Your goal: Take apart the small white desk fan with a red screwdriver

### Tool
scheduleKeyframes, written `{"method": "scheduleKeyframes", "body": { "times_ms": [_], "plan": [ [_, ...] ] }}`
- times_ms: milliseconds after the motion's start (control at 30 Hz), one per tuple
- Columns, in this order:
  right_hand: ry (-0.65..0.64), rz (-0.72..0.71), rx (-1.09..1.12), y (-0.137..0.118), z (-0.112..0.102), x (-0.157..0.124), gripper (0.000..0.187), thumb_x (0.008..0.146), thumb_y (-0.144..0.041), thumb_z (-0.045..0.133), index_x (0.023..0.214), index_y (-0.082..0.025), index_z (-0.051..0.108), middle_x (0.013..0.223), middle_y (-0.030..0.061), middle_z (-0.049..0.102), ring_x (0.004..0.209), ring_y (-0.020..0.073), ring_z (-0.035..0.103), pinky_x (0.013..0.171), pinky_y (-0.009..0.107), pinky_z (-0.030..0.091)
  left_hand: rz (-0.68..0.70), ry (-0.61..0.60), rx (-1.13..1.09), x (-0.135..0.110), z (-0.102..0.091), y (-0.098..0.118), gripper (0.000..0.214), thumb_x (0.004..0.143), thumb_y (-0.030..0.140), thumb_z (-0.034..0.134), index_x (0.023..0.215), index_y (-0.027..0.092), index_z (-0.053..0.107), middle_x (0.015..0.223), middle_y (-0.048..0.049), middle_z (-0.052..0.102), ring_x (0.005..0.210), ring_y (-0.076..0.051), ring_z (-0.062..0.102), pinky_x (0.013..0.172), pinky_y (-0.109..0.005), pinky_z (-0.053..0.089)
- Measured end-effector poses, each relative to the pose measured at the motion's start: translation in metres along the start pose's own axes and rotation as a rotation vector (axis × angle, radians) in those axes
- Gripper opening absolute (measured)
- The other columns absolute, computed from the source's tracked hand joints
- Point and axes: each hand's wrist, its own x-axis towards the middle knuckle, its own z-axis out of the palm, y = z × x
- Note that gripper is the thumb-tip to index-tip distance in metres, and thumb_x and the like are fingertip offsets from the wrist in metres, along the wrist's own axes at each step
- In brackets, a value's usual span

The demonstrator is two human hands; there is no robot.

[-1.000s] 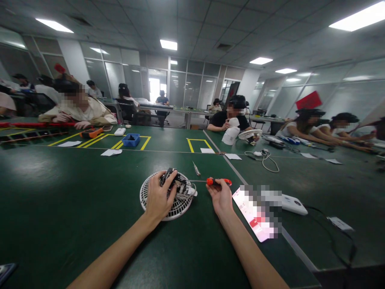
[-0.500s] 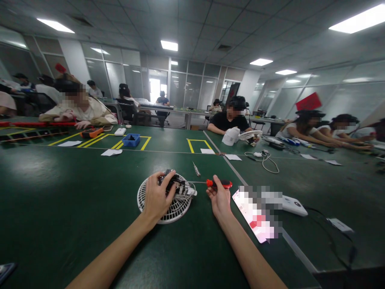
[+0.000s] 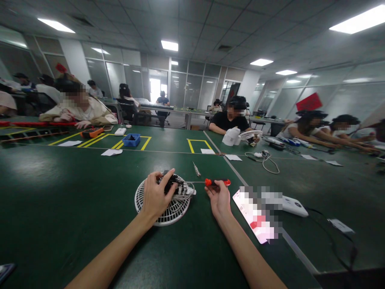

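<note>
A white round fan grille lies flat on the green table in front of me. On top of it sits a black and white motor part with wires. My left hand is closed over that part, thumb on its top. My right hand grips a screwdriver with a red handle; its thin shaft points left at the motor part.
A loose screwdriver bit lies just beyond the fan. A white card and a white device with a black cable lie to my right. A blue tray and paper slips sit farther back. Other people work at the table's far side and right.
The fan grille and both hands have shifted slightly left. The grips are unchanged.
</note>
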Motion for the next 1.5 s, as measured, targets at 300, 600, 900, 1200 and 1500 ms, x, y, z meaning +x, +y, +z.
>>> {"method": "scheduleKeyframes", "body": {
  "times_ms": [300,600,900,1200,1500],
  "plan": [
    [0.001,0.038,-0.116,0.0028,0.0024,-0.0037,0.036,0.066,-0.042,0.085,0.076,-0.021,0.057,0.054,-0.0038,0.061,0.048,0.0112,0.057,0.045,0.02,0.047,-0.032,-0.007,-0.004,0.0013,-0.002,0.0002,0.045,0.093,0.037,0.065,0.136,0.026,0.059,0.109,-0.0084,0.05,0.097,-0.023,0.054,0.085,-0.04,0.05],
    [-0.044,0.034,-0.01,0.0006,0.0001,-0.0003,0.018,0.065,-0.022,0.071,0.073,-0.022,0.056,0.066,-0.0023,0.068,0.066,0.0155,0.067,0.065,0.028,0.06,-0.037,-0.011,-0.034,0.0021,-0.0026,0.0001,0.044,0.093,0.036,0.066,0.135,0.025,0.059,0.11,-0.0086,0.05,0.098,-0.024,0.054,0.085,-0.041,0.051],
    [0.029,-0.004,-0.132,0.0063,0.0028,-0.003,0.042,0.06,-0.038,0.089,0.08,-0.022,0.055,0.056,-0.0051,0.064,0.045,0.0089,0.052,0.045,0.019,0.044,-0.05,-0.007,-0.073,0.0012,-0.0005,-0.001,0.045,0.092,0.035,0.066,0.135,0.025,0.059,0.109,-0.0083,0.05,0.098,-0.024,0.054,0.087,-0.042,0.052],
    [-0.031,-0.03,-0.023,0.0049,-0.0039,0.0022,0.028,0.062,-0.024,0.076,0.08,-0.023,0.054,0.068,-0.0042,0.069,0.067,0.0159,0.069,0.064,0.028,0.059,-0.098,0.0,-0.115,0.0006,0.0006,-0.0018,0.044,0.091,0.041,0.067,0.132,0.027,0.061,0.12,-0.0097,0.05,0.097,-0.022,0.059,0.085,-0.042,0.058],
    [-0.016,-0.075,-0.112,0.0065,0.0003,-0.0003,0.05,0.056,-0.04,0.093,0.082,-0.021,0.055,0.057,-0.0051,0.065,0.044,0.0079,0.051,0.044,0.018,0.042,-0.099,-0.011,-0.123,0.0013,-0.0005,-0.0003,0.044,0.091,0.04,0.068,0.133,0.027,0.058,0.13,-0.011,0.051,0.101,-0.024,0.062,0.082,-0.041,0.06]
  ]
}}
